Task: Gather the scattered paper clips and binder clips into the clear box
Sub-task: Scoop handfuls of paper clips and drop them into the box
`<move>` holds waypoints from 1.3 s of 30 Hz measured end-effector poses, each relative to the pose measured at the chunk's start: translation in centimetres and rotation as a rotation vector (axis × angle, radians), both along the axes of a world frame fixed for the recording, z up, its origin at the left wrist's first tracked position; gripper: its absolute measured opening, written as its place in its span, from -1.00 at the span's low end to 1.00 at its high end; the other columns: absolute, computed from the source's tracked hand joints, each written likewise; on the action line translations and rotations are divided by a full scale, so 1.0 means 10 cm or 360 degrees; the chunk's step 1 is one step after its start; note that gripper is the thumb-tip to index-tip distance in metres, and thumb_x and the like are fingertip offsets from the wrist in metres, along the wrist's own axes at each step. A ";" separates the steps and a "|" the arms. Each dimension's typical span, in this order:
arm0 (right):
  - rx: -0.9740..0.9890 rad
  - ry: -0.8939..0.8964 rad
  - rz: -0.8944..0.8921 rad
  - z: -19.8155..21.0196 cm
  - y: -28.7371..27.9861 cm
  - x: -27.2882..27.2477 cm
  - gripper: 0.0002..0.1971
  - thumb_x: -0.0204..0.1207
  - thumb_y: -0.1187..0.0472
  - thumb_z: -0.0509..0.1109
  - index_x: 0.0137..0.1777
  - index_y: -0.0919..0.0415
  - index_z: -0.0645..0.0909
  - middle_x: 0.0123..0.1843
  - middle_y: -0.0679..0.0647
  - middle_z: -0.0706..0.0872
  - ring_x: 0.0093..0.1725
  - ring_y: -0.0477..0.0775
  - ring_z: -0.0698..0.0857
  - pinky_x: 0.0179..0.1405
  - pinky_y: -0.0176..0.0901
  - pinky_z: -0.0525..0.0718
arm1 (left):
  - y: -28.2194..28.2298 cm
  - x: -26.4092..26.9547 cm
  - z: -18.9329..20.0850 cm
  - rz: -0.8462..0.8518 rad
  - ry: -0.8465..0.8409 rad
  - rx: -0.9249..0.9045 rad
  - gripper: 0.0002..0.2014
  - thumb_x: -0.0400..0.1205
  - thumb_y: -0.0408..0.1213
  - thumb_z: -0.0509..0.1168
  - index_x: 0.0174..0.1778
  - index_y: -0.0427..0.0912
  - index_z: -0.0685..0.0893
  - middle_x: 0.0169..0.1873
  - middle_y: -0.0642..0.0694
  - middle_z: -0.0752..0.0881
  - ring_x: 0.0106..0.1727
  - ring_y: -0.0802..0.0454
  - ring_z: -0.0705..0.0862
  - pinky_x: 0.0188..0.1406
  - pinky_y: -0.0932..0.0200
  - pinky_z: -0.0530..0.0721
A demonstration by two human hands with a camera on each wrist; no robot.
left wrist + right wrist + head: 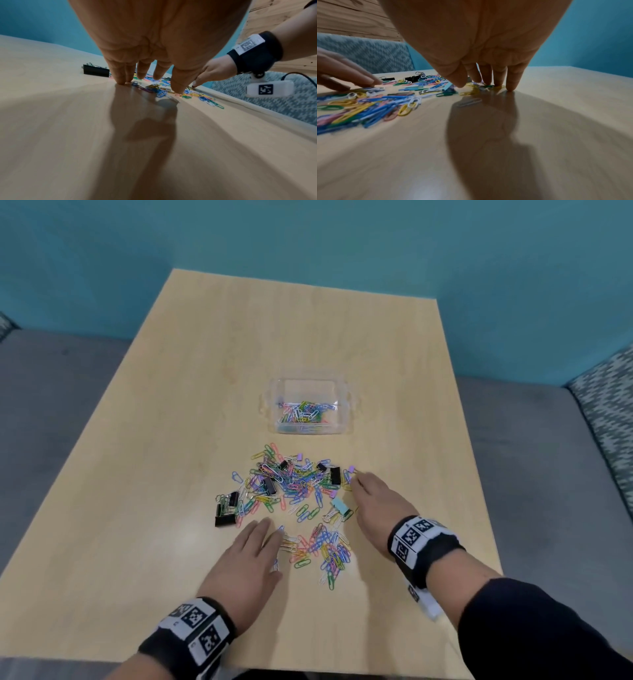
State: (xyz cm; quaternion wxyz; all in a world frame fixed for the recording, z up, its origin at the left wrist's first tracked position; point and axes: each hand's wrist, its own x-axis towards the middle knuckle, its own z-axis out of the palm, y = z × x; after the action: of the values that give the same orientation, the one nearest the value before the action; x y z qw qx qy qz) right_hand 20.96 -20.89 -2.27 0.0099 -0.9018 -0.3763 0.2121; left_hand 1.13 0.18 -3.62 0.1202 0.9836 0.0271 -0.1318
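Coloured paper clips [294, 484] lie scattered mid-table, mixed with black binder clips [335, 475] and a light blue binder clip [340, 505]. A smaller bunch of clips [325, 549] lies nearer me. The clear box [310, 405] stands beyond the pile with several paper clips inside. My left hand [255, 556] lies flat, fingers straight, fingertips [122, 81] touching the table at the left edge of the near bunch. My right hand [371, 498] rests flat at the pile's right edge, its straight fingertips [511, 88] on the wood beside clips [471, 92].
The wooden table [171, 440] has bare surface to the left, right and beyond the box. A grey bench seat [51, 405] surrounds it, with a patterned cushion [606, 412] at right and a teal wall behind.
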 end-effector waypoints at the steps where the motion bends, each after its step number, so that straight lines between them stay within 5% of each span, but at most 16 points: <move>1: -0.0004 -0.0016 0.0000 -0.02 -0.02 -0.03 -0.37 0.57 0.31 0.09 0.65 0.32 0.04 0.68 0.22 0.09 0.67 0.20 0.05 0.59 0.03 0.23 | 0.01 -0.01 0.00 0.0012 0.0000 -0.0006 -0.40 0.49 0.02 0.12 0.46 -0.12 0.41 0.43 -0.23 0.48 0.42 -0.22 0.48 0.30 -0.05 0.56; 8: -0.0023 -0.0038 -0.0078 -0.04 -0.23 -0.51 -0.37 0.69 0.08 0.04 0.68 0.23 -0.09 0.70 0.20 0.04 0.68 0.19 -0.02 0.63 -0.01 0.04 | 0.02 -0.09 0.01 0.0027 0.0011 0.0025 -0.39 0.47 0.06 0.05 0.41 -0.13 0.50 0.38 -0.20 0.56 0.36 -0.16 0.57 0.24 -0.04 0.57; 14: -0.0060 -0.0080 -0.0093 -0.09 -0.20 -0.52 -0.36 0.68 -0.02 0.02 0.68 0.19 -0.02 0.68 0.26 0.09 0.67 0.28 0.02 0.58 0.07 0.16 | 0.02 -0.04 0.01 -0.0023 0.0016 0.0068 -0.39 0.46 0.06 0.05 0.38 -0.15 0.53 0.36 -0.20 0.58 0.35 -0.16 0.57 0.25 -0.02 0.57; 18: -0.0095 -0.0160 -0.0062 -0.12 -0.31 -0.66 -0.35 0.60 -0.09 -0.01 0.65 0.17 0.06 0.64 0.31 0.23 0.62 0.36 0.21 0.45 0.14 0.41 | 0.01 -0.04 0.05 -0.0009 0.0025 0.0066 -0.39 0.45 0.07 0.04 0.36 -0.13 0.57 0.34 -0.18 0.60 0.33 -0.13 0.59 0.23 0.06 0.60; 22: -0.0107 -0.0112 -0.0031 -0.14 -0.38 -0.80 -0.33 0.59 -0.16 -0.06 0.67 0.06 0.00 0.67 0.32 0.13 0.65 0.38 0.11 0.50 0.21 0.35 | 0.01 -0.08 0.03 -0.0010 0.0012 0.0039 -0.39 0.46 0.07 0.05 0.39 -0.13 0.52 0.37 -0.19 0.56 0.36 -0.14 0.56 0.26 0.03 0.60; 28: -0.0143 -0.0060 -0.0072 -0.11 -0.37 -0.88 -0.32 0.57 -0.14 0.03 0.64 0.14 0.11 0.66 0.31 0.18 0.63 0.39 0.16 0.46 0.21 0.41 | 0.00 -0.08 0.03 -0.0014 -0.0006 0.0050 -0.39 0.45 0.06 0.06 0.38 -0.14 0.53 0.37 -0.19 0.57 0.37 -0.14 0.55 0.22 -0.01 0.61; 32: -0.0123 0.0001 -0.0053 -0.04 -0.41 -1.05 -0.33 0.46 -0.14 0.09 0.47 0.25 0.43 0.49 0.30 0.50 0.47 0.34 0.49 0.28 0.11 0.63 | -0.01 -0.12 0.02 -0.0042 -0.0052 0.0067 -0.40 0.46 0.05 0.08 0.39 -0.15 0.51 0.37 -0.20 0.56 0.38 -0.14 0.52 0.33 0.08 0.52; 36: 0.0059 -0.0059 -0.0060 -0.08 -0.30 -1.00 -0.25 0.53 -0.14 -0.11 0.64 0.30 0.11 0.68 0.26 0.11 0.67 0.26 0.04 0.60 0.10 0.19 | -0.02 -0.12 -0.02 -0.0061 -0.0078 0.0072 -0.36 0.40 0.03 0.28 0.40 -0.17 0.49 0.40 -0.21 0.54 0.41 -0.14 0.51 0.30 0.04 0.57; 39: -0.0031 -0.0137 -0.0118 -0.10 -0.23 -0.91 -0.26 0.55 -0.15 -0.02 0.62 0.33 0.19 0.65 0.30 0.22 0.64 0.30 0.18 0.55 0.09 0.28 | -0.04 -0.06 -0.04 -0.0097 -0.0094 0.0089 -0.32 0.37 -0.01 0.44 0.40 -0.21 0.52 0.42 -0.22 0.52 0.41 -0.16 0.51 0.28 -0.05 0.59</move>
State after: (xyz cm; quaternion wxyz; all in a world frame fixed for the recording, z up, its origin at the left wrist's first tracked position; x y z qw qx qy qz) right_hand 11.82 -23.18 -3.26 -0.0072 -0.9235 -0.3407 0.1763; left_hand 0.57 -0.21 -4.02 0.0894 0.9904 -0.0027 -0.1055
